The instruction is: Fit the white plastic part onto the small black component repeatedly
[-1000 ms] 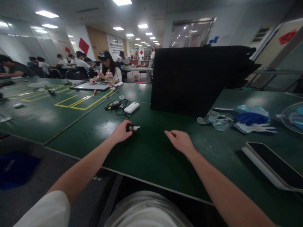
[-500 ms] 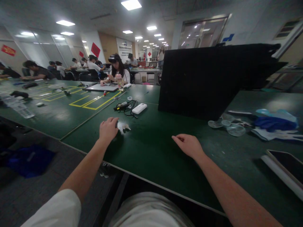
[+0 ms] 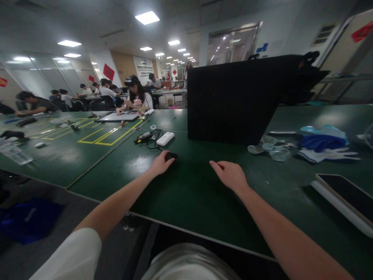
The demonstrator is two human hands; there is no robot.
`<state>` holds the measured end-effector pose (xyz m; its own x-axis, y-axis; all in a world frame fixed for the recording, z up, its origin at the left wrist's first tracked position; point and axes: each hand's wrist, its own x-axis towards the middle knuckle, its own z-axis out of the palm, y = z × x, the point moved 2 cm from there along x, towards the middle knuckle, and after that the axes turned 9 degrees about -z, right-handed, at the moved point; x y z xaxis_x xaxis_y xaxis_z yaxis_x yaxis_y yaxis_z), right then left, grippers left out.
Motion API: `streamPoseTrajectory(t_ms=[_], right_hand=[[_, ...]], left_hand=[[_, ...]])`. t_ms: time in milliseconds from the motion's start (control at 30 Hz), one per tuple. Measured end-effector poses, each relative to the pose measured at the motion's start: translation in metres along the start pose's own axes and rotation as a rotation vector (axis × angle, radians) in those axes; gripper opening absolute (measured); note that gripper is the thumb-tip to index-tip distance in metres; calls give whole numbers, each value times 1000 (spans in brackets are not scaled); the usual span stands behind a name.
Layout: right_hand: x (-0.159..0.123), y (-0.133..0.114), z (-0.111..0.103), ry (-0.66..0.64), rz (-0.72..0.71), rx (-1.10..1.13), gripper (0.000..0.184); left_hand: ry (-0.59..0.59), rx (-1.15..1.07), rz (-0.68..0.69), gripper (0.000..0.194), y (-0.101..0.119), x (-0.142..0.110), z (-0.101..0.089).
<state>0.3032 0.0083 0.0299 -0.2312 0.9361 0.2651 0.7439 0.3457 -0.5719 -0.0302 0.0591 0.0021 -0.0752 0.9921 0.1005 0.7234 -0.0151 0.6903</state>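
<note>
My left hand point(image 3: 162, 162) is closed around a small black rounded object point(image 3: 170, 156) on the green table. Its fingers and thumb cover much of the object, so I cannot tell its kind. My right hand point(image 3: 231, 175) rests over the table to the right, fingers curled in and thumb pointing left, with nothing showing in it. Just beyond the left hand lie a white oblong device point(image 3: 165, 139) and a bundle of black cable point(image 3: 152, 138). A large black panel-like box point(image 3: 230, 105) stands behind both hands.
To the right are clear plastic discs point(image 3: 279, 153), a blue cloth-like item point(image 3: 316, 143), white gloves point(image 3: 323, 155) and a dark-screened tablet-like device point(image 3: 346, 194). A clear plastic bottle point(image 3: 16, 152) lies at the left. Across the table a person point(image 3: 136, 95) works over a flat board point(image 3: 116, 116).
My left hand has moved right, toward my right hand, with the black object. A pale, shiny shape beside it earlier no longer shows there. My right hand has hardly moved; the view has turned slightly right.
</note>
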Motion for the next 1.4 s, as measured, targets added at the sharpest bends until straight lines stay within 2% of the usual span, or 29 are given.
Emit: streamPoseTrajectory(t_ms=[100,233,300,367,500,567,633,700,733,800,900,1000,1100,1200,1300,1400], right_hand=[[2,5,-13,142,56,34,67],[4,15,-26,344,125,124,73],[5,18,-29,428,132,161,74],[5,19,-29,484,115,205,74],[4,16,-25,544,89,268,72],[2,11,-23,510,44,235,68],[0,1,-19,366,-86,129,57],[-4,-14,-10,149,-268,-10,42],[-6,-22,-4,39,-353,-62,37],[-9,-34,11,-103,-446,-143,34],[-8,-42,31,-206,-451,-224,25],[-5,-39,36,-183,-415,-232,20],[-5,-35,23,-6,-360,-178,23],[-8,-37,12,122,-413,-101,22],[-7,-41,15,90,-537,-73,17],[-5,-39,23,39,-586,-96,17]], left_hand=[[-104,112,131,46,45,-16,39],[-233,110,267,47,105,-47,90],[-270,93,322,48,126,-61,107],[-280,64,336,48,136,-69,114],[-303,-166,281,45,129,-68,105],[-234,-360,228,43,118,-60,91],[-90,-516,180,40,104,-49,76],[38,-581,152,38,89,-40,60],[76,-566,146,38,81,-36,53],[96,-430,167,43,70,-32,42],[54,-123,276,47,62,-33,35],[19,31,313,47,62,-37,37],[-13,46,274,47,64,-40,43],[-125,-29,274,49,67,-44,49],[-259,-124,315,50,70,-48,56],[-319,-171,334,51,70,-48,61]])
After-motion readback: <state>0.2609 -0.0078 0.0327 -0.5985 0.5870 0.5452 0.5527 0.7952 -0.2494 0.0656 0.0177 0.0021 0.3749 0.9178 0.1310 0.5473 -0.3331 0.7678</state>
